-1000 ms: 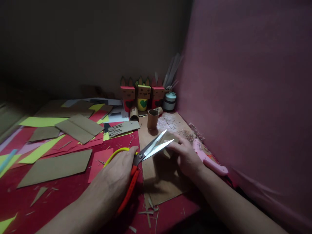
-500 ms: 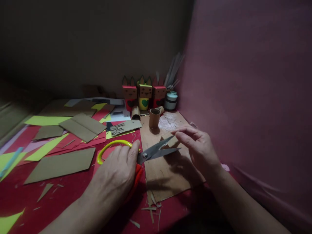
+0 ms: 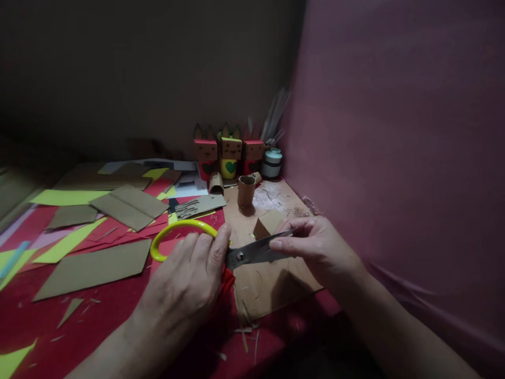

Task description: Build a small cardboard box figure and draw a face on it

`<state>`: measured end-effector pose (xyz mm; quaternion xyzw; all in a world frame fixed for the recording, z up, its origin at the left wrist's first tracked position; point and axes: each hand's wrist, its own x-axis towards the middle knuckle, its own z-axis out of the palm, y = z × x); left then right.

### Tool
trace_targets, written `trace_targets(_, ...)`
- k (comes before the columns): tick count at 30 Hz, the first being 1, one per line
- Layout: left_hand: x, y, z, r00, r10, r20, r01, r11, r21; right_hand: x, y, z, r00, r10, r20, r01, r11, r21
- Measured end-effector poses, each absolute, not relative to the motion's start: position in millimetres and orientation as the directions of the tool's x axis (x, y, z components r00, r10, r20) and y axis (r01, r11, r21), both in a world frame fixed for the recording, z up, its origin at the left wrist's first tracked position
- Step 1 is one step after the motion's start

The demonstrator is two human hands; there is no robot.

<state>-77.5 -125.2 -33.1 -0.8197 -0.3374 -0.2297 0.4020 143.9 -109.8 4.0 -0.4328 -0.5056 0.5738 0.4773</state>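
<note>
My left hand [image 3: 185, 273] grips a pair of scissors [image 3: 252, 253] by the yellow handle, the blades pointing right and nearly together. The thumb and fingers of my right hand [image 3: 307, 239] pinch the blades near the tips. Whether something thin lies between those fingers and the metal, I cannot tell. Just behind the blades, a folded cardboard piece [image 3: 269, 223] rests on a brown board [image 3: 260, 300]. A short cardboard tube [image 3: 246, 192] stands upright farther back on the same board.
Flat cardboard pieces [image 3: 94, 268] and coloured paper [image 3: 67, 197] spread over the red tabletop [image 3: 106, 326] at left. Three cardboard animal figures [image 3: 230, 158] stand at the back beside a pale green jar [image 3: 272, 162]. Pink cloth [image 3: 394, 131] hangs along the right. Cut scraps [image 3: 70, 311] lie in front.
The scissor blades have come from spread apart to nearly together. My right hand has moved down and left onto the blades, leaving the folded cardboard piece in plainer sight.
</note>
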Motion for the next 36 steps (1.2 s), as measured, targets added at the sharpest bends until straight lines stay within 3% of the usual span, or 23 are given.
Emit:
trace_targets(13,-71,-129,-33,0.686,0.338,0.644,0.716,-0.472,-0.515,168,-125,12,-0.197,0.98,-0.043,-0.048,-0.054,-0.997)
trace_targets(20,-88,-116,-33,0.574,0.375,0.728,0.805,-0.425,-0.415,217,-137,15,-0.039,0.999,0.019,0.067,0.022,-0.998)
trace_targets(24,-91,-113,-40,0.554,0.409,0.725,0.817,-0.433,-0.38,235,-150,-5,-0.293,0.933,-0.209,0.302,-0.118,-0.946)
trace_targets(28,-93,-109,-46,0.55,0.451,0.703,0.82,-0.451,-0.352,252,-170,-24,-0.462,0.791,-0.401,0.577,-0.075,-0.814)
trace_targets(31,-94,-107,-47,0.56,0.45,0.696,0.813,-0.463,-0.354,265,-183,-29,-0.381,0.79,-0.481,0.728,-0.064,-0.683)
trace_targets(33,-93,-107,-47,0.566,0.434,0.701,0.805,-0.472,-0.359,269,-187,-25,-0.363,0.818,-0.447,0.766,-0.012,-0.643)
trace_targets(36,-91,-108,-45,0.579,0.417,0.701,0.788,-0.508,-0.349,263,-182,-16,-0.425,0.882,-0.202,0.672,0.158,-0.723)
